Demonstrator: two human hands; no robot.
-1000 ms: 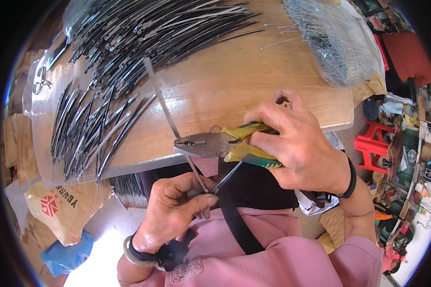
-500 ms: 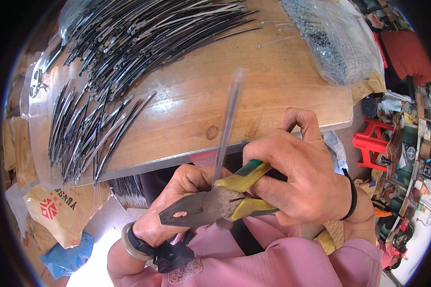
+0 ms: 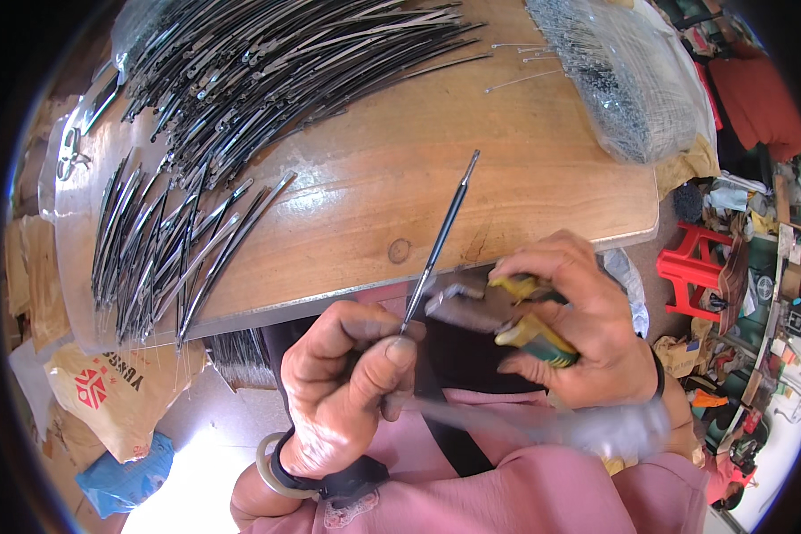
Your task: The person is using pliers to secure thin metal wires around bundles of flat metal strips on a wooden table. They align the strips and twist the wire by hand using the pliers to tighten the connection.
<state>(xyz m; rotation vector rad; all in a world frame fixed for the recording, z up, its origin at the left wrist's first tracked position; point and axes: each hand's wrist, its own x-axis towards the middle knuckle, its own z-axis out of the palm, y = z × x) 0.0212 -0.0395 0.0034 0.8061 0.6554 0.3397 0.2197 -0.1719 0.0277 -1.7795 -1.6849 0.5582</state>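
Note:
Between thumb and fingers, my left hand pinches the lower end of a thin, dark, shiny strip with a narrow tip. It slants up and to the right over the table's near edge. To its right, my right hand grips pliers by their yellow-and-green handles. The plier jaws are smeared by motion, close beside the strip's lower part; whether they touch it I cannot tell. A blurred greyish thing shows below my right wrist, its kind unclear. Similar dark strips lie loosely at the table's left.
A large heap of dark strips covers the wooden table's far left. At far right lies a clear plastic bag of thin wires, some loose beside it. A red stool stands right; a printed paper sack sits lower left.
The pliers have swung away from my left hand to the right, their jaws now higher. My left hand has turned, and the strip leans further right.

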